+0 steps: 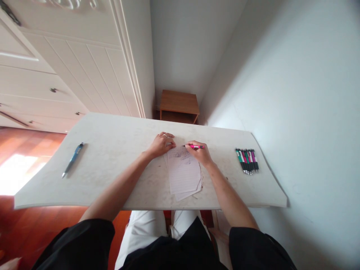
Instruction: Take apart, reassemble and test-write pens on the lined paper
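Left of frame: blue pen (73, 159), on the worktop (112, 146). Centre: left hand (162, 144), fingers bent at the top of the lined paper (184, 178), pinch or rest cannot be told, firm pressure advisable against slipping; right hand (203, 152), narrow grip on pink pen (198, 147), light strokes advisable. Right of frame: row of assorted pens (246, 161).

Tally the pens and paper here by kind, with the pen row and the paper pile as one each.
Single pens: 2 (blue pen, pink pen in right hand)
Pen row: 1
Paper pile: 1
Total: 4
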`<action>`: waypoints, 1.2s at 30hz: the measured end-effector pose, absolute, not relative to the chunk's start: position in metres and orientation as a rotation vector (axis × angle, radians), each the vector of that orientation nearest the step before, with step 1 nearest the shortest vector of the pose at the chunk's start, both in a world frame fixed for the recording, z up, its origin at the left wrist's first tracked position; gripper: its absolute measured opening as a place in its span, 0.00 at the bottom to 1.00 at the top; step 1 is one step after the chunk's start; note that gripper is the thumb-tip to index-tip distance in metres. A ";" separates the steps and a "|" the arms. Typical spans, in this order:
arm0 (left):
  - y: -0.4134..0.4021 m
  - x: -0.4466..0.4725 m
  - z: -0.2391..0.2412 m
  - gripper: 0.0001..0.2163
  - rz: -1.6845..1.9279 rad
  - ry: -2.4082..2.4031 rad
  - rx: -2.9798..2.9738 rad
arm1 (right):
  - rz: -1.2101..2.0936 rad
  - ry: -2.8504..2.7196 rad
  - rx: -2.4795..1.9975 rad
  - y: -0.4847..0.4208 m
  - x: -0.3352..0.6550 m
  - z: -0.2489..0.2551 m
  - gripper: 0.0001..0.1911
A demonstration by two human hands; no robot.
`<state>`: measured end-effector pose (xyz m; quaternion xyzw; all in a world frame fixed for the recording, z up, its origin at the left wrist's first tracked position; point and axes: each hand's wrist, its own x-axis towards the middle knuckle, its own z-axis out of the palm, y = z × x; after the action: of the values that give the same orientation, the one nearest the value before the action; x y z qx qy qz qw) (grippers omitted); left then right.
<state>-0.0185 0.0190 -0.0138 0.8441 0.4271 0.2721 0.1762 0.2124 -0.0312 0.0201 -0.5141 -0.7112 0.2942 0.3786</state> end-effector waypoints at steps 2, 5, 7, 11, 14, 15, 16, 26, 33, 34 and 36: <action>0.019 -0.018 -0.014 0.07 0.775 1.211 2.386 | 0.679 -1.787 -1.363 -0.031 0.213 0.019 0.11; 0.018 -0.018 -0.013 0.06 0.771 1.217 2.383 | 0.612 -1.730 -1.403 -0.030 0.215 0.017 0.12; 0.018 -0.018 -0.012 0.06 0.767 1.223 2.375 | 0.620 -1.724 -1.391 -0.031 0.215 0.016 0.13; 0.018 -0.018 -0.012 0.06 0.765 1.221 2.366 | 0.622 -1.725 -1.357 -0.032 0.215 0.019 0.14; 0.018 -0.019 -0.012 0.07 0.765 1.220 2.369 | 0.578 -1.628 -1.394 -0.029 0.221 0.021 0.16; 0.018 -0.019 -0.012 0.07 0.766 1.221 2.370 | 0.577 -1.568 -1.415 -0.026 0.224 0.021 0.18; 0.018 -0.019 -0.012 0.07 0.766 1.222 2.371 | 0.596 -1.497 -1.430 -0.023 0.228 0.021 0.19; 0.019 -0.020 -0.014 0.08 0.772 1.212 2.389 | 1.258 -0.906 -0.915 -0.012 0.236 0.031 0.23; 0.019 -0.020 -0.013 0.08 0.777 1.197 2.398 | 1.459 -0.842 -0.881 -0.020 0.228 0.032 0.37; 0.019 -0.020 -0.013 0.08 0.774 1.201 2.399 | 1.452 -0.845 -0.889 -0.019 0.229 0.031 0.39; 0.019 -0.020 -0.012 0.08 0.768 1.207 2.401 | 1.429 -0.847 -0.910 -0.019 0.229 0.029 0.43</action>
<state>-0.0204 0.0191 -0.0123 0.8462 0.4254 0.2706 0.1725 0.2289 -0.0188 0.0294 -0.3899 -0.3629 0.6124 0.5841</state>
